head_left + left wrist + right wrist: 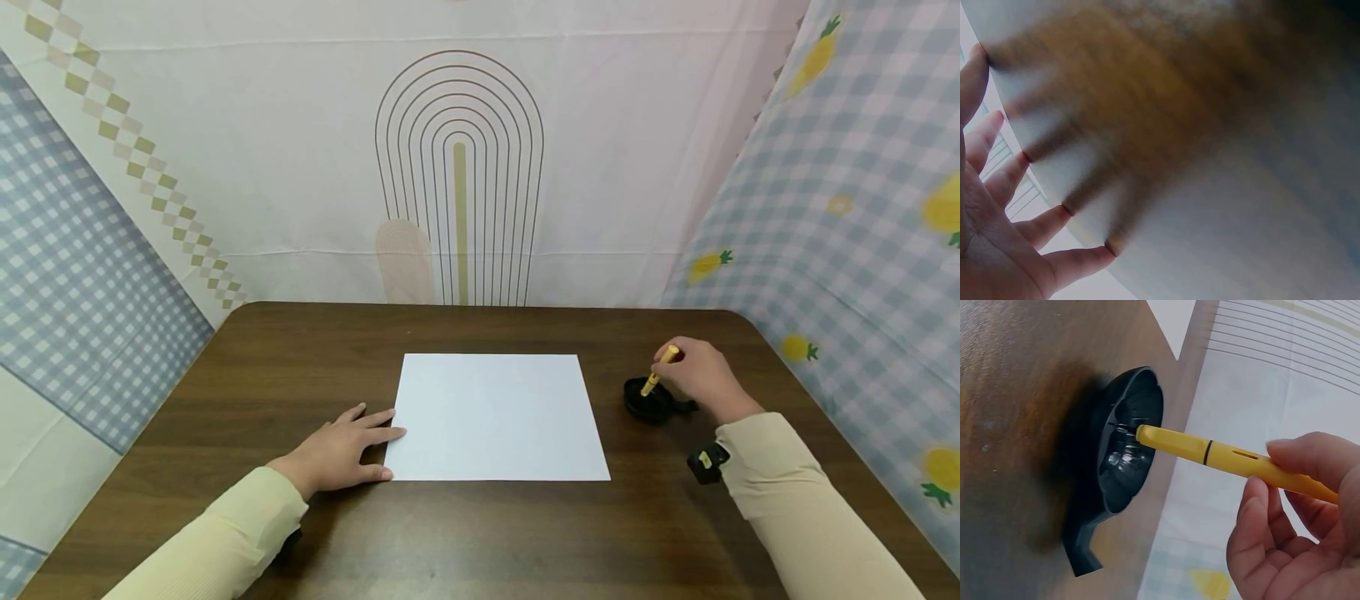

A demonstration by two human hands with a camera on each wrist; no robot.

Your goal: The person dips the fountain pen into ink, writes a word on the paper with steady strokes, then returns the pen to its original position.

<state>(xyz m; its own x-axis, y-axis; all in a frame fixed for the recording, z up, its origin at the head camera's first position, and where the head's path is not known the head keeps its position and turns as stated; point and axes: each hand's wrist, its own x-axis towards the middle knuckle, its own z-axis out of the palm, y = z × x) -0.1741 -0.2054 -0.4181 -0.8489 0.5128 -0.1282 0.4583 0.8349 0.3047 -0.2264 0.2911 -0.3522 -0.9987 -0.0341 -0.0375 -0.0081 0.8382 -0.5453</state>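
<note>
A blank white sheet of paper lies on the wooden table. My left hand rests beside its left edge with fingers spread, some fingertips on the paper. The left wrist view shows this hand from below, its fingertips against the tabletop. To the right of the sheet, my right hand pinches a yellow pen between thumb and fingers. The pen slants down with its lower end inside a black, scalloped shallow dish with a stem-like handle. Whether that end touches the dish bottom, I cannot tell.
The dark brown table reaches back to a white patterned cloth. Checked cloths hang at both sides, the right one with pineapple prints. A small black device sits at my right wrist.
</note>
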